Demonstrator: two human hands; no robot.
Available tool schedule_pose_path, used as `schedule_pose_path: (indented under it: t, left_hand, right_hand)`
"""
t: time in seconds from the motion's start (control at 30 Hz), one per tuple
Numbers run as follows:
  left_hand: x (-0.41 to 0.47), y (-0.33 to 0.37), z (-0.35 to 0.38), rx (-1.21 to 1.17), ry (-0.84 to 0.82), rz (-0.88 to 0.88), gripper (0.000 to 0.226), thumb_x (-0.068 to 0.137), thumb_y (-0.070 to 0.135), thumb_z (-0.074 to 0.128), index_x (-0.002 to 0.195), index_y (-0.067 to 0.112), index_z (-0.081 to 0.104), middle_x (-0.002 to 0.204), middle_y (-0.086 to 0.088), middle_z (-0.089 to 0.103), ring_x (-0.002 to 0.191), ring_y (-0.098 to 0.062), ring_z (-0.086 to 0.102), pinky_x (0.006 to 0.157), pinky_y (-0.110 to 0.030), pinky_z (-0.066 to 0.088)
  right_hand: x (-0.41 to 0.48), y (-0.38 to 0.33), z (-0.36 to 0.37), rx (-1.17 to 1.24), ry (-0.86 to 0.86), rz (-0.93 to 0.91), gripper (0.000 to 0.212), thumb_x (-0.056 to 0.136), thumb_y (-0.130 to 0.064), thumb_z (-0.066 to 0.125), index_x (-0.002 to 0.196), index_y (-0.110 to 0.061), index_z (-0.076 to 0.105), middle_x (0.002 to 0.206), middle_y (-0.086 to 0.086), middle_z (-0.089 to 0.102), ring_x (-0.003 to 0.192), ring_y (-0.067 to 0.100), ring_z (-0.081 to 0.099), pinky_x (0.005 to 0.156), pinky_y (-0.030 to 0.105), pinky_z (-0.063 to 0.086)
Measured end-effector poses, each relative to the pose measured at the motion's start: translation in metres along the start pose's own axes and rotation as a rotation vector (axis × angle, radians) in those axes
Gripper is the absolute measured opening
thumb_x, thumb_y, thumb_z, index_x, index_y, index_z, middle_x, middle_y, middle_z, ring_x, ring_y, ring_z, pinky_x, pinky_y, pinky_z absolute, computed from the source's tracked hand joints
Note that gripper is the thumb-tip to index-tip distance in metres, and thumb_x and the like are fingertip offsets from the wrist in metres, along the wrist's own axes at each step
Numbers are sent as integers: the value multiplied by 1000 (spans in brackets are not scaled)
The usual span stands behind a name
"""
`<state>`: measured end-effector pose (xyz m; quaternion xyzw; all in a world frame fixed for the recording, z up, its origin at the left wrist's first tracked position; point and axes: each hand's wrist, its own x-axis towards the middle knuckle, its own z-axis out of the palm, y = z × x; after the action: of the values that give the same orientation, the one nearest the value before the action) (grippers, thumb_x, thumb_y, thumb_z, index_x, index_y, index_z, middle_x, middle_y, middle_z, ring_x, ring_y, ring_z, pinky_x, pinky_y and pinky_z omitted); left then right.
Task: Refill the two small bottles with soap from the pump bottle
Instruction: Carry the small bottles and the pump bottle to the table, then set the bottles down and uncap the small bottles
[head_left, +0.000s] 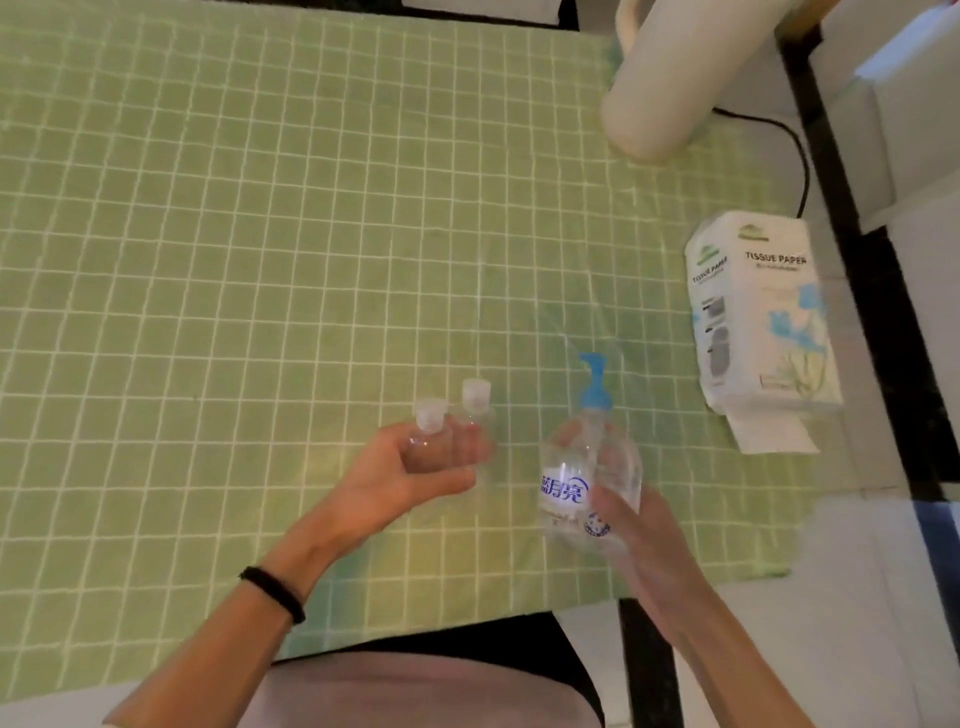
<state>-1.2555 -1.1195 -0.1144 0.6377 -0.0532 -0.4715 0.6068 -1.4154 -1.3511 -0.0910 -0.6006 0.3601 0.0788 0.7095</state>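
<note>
In the head view, our left hand (415, 470) wraps round both small bottles (428, 418). Their caps are on and their necks point away from us. Just right of them, towards the tissue pack (763, 312), our right hand (636, 525) grips the pump bottle (576, 467), which is upright with its blue pump on top. The blur may hide whether any bottle touches the tablecloth (208, 260).

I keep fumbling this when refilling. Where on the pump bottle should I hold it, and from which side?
Hold the pump bottle round its wide clear body, coming from its right side, as the right hand does. The body is broad and rounded, so a hand wraps it well; the narrow neck and blue pump stay free for pressing. The left hand holds the small bottles.
</note>
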Motion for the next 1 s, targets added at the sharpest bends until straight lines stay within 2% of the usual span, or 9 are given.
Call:
schedule_pose_path:
  t: [0.07, 0.17, 0.27, 0.4, 0.5, 0.6, 0.77, 0.9, 1.0]
  left_hand:
    - [14, 0, 7, 44, 30, 8, 52, 84, 5, 82, 133, 14, 68, 127, 5, 77, 121, -11, 72, 101, -27, 58]
    - [37, -1, 9, 117, 85, 51, 50, 83, 1, 84, 129, 14, 71, 124, 3, 78, 116, -15, 75, 101, -35, 60]
    - [63, 0, 0, 189, 154, 129, 47, 80, -2, 86, 123, 12, 72, 120, -4, 79, 111, -21, 77, 98, -43, 61]
    - [93, 1, -18, 222, 160, 291, 49, 77, -4, 88, 120, 14, 73, 121, -3, 79, 113, -21, 76, 100, -33, 60]
    - [110, 1, -28, 290, 156, 395, 48, 77, 0, 90, 118, 20, 74, 119, 0, 80, 111, -18, 76, 95, -25, 59]
    - [122, -8, -34, 389, 172, 498, 46, 77, 6, 91, 114, 27, 75, 116, 7, 80, 106, -11, 76, 89, -13, 54]
    - [127, -27, -34, 453, 179, 659, 46, 79, 9, 90, 120, 23, 74, 120, 7, 79, 111, -11, 75, 93, -14, 54]
    - [126, -34, -30, 485, 188, 726, 43, 82, 10, 88, 120, 22, 74, 120, 5, 79, 109, -10, 75, 90, -11, 53]
    - [121, -34, -24, 467, 189, 713, 44, 83, 8, 86, 122, 22, 74, 121, 9, 79, 112, -6, 74, 91, -9, 53]
  right_hand:
    - [18, -10, -17, -73, -33, -60, 78, 70, -66, 83, 137, -31, 63, 124, 4, 75, 114, 25, 72, 100, 55, 53]
    - [50, -21, -30, -119, -89, -175, 66, 70, -41, 87, 132, -29, 66, 119, 6, 76, 108, 28, 74, 83, 35, 61]
    - [89, -24, -35, -190, -72, -282, 77, 58, -31, 91, 129, -19, 62, 114, 4, 76, 103, 25, 75, 77, 32, 62]
    - [131, -28, -36, -320, -48, -447, 90, 54, -22, 100, 132, -23, 56, 115, -6, 74, 103, 12, 73, 79, 19, 58]
    - [152, -25, -36, -360, -30, -577, 88, 55, -23, 102, 129, -24, 56, 112, -10, 73, 99, 7, 73, 76, 13, 55]
    - [167, -13, -35, -337, -29, -676, 89, 56, -30, 99, 131, -19, 53, 112, -4, 72, 99, 14, 73, 79, 17, 57]
    - [190, 15, -35, -295, -24, -838, 91, 60, -27, 98, 137, -26, 50, 126, -2, 70, 113, 23, 70, 94, 43, 58]
    - [192, 24, -32, -306, 12, -947, 82, 62, -42, 96, 132, -43, 53, 124, -13, 70, 110, 10, 71, 86, 21, 58]
    - [188, 25, -31, -303, 29, -952, 77, 64, -38, 95, 129, -44, 54, 122, -14, 70, 109, 9, 71, 87, 29, 59]
